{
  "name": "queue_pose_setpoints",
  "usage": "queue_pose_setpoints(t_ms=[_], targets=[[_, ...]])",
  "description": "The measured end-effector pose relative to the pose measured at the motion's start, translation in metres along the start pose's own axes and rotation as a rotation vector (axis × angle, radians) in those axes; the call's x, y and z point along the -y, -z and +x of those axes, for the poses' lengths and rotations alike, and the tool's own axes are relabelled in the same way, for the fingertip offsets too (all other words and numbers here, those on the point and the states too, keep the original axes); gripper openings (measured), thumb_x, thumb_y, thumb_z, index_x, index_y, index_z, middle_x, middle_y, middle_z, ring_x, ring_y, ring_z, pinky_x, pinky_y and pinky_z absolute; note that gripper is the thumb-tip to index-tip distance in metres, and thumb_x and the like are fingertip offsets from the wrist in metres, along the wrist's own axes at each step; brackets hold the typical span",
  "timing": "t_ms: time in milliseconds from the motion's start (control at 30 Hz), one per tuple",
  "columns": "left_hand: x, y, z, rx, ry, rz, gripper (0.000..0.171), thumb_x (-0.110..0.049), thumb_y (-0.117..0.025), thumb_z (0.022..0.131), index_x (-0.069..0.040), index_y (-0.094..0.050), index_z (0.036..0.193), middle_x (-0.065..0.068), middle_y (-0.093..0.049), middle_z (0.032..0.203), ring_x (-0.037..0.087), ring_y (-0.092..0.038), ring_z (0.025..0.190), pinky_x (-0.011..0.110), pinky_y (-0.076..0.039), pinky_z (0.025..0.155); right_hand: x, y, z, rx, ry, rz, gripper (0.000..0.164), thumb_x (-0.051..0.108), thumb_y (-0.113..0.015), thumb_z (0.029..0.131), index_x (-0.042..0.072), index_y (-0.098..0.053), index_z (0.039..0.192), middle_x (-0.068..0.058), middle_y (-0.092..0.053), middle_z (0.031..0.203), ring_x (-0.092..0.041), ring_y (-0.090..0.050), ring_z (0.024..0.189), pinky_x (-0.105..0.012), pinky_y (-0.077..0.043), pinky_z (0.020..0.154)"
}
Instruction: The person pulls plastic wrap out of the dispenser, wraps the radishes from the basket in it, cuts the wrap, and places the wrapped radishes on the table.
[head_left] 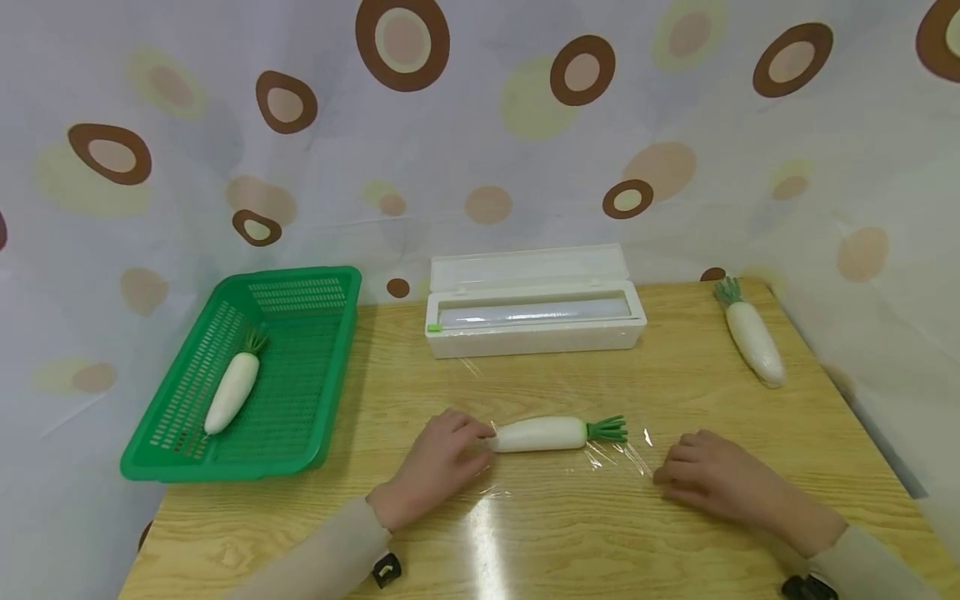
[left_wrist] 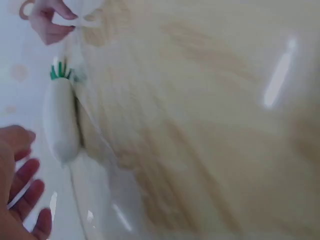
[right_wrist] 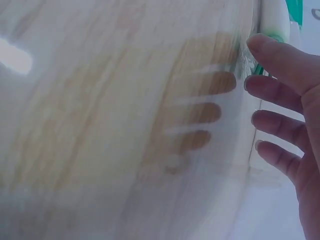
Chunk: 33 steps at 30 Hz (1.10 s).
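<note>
A white radish (head_left: pixel 540 434) with short green stalks lies sideways on a sheet of clear cling film (head_left: pixel 637 457) at the middle of the table. My left hand (head_left: pixel 442 458) is at the radish's pointed end; in the left wrist view its fingers (left_wrist: pixel 31 192) are spread and loosely bent beside that end. To the right of the stalks, my right hand (head_left: pixel 723 483) is held low over the film's right side. Its thumb and fingers (right_wrist: pixel 272 90) are apart in the right wrist view, with the stalks partly hidden behind them.
Behind the radish stands a white box (head_left: pixel 536 337), lid raised, with a film roll (head_left: pixel 534 312) inside. A green basket (head_left: pixel 341 367) at the left holds another radish (head_left: pixel 234 392). A film-wrapped radish (head_left: pixel 753 342) lies near the table's right edge. A patterned curtain (head_left: pixel 480 150) hangs behind.
</note>
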<state>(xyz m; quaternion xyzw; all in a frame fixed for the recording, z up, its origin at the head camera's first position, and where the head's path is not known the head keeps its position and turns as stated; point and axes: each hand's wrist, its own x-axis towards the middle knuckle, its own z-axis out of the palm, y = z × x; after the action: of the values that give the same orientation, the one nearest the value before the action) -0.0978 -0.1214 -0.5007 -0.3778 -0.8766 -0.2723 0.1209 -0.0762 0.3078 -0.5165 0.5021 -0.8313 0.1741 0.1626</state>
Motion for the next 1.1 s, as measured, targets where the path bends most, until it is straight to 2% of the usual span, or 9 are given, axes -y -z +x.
queue_pose_setpoints(t_ms=[200, 400, 500, 633, 867, 1100], targets=[[0.02, 0.012, -0.037, 0.136, -0.118, -0.049, 0.016, -0.021, -0.085, 0.088, -0.019, -0.077, 0.101, -0.008, -0.069, 0.1, 0.011, -0.06, 0.098, 0.032, -0.05, 0.087, 0.004, 0.001, 0.002, 0.025, 0.072, -0.095, 0.031, 0.041, -0.051, 0.11, 0.028, -0.075, 0.095, 0.017, -0.064, 0.091, -0.004, -0.054, 0.079, -0.026, -0.043, 0.072], [0.03, 0.017, -0.054, 0.184, -0.178, -0.055, 0.02, -0.023, -0.086, 0.087, -0.02, -0.075, 0.103, -0.007, -0.069, 0.107, 0.013, -0.062, 0.104, 0.034, -0.051, 0.092, 0.009, -0.002, 0.005, 0.007, 0.088, -0.163, 0.049, 0.037, -0.033, 0.115, 0.024, -0.073, 0.091, 0.013, -0.064, 0.086, -0.006, -0.054, 0.074, -0.028, -0.044, 0.069], [0.032, 0.017, -0.057, 0.185, -0.2, -0.045, 0.02, -0.022, -0.085, 0.088, -0.019, -0.075, 0.104, -0.007, -0.069, 0.109, 0.014, -0.062, 0.105, 0.034, -0.051, 0.092, 0.011, -0.003, 0.006, 0.011, 0.051, -0.182, 0.051, 0.036, -0.029, 0.116, 0.021, -0.071, 0.09, 0.013, -0.062, 0.084, -0.005, -0.052, 0.072, -0.027, -0.044, 0.067], [0.031, 0.016, -0.056, 0.191, -0.204, -0.018, 0.02, -0.024, -0.084, 0.09, -0.019, -0.075, 0.107, -0.007, -0.068, 0.109, 0.013, -0.062, 0.105, 0.033, -0.05, 0.091, 0.011, -0.003, 0.007, 0.007, -0.005, -0.162, 0.049, 0.037, -0.031, 0.115, 0.02, -0.069, 0.09, 0.014, -0.059, 0.082, -0.002, -0.052, 0.072, -0.025, -0.044, 0.065], [0.024, 0.015, -0.051, 0.234, -0.126, 0.067, 0.03, -0.035, -0.08, 0.092, -0.018, -0.072, 0.116, -0.008, -0.068, 0.107, 0.012, -0.06, 0.101, 0.032, -0.05, 0.086, 0.007, 0.007, 0.011, -0.068, -0.081, -0.085, 0.037, 0.04, -0.043, 0.113, 0.021, -0.069, 0.096, 0.016, -0.061, 0.09, -0.001, -0.053, 0.076, -0.023, -0.044, 0.069], [0.018, 0.006, -0.048, 0.211, -0.085, 0.164, 0.03, -0.046, -0.079, 0.091, -0.023, -0.07, 0.107, -0.011, -0.061, 0.097, 0.008, -0.054, 0.088, 0.025, -0.039, 0.075, 0.006, 0.013, 0.018, -0.121, -0.121, -0.128, 0.043, 0.041, -0.037, 0.114, 0.018, -0.068, 0.095, 0.013, -0.061, 0.089, -0.004, -0.052, 0.075, -0.026, -0.045, 0.068]])
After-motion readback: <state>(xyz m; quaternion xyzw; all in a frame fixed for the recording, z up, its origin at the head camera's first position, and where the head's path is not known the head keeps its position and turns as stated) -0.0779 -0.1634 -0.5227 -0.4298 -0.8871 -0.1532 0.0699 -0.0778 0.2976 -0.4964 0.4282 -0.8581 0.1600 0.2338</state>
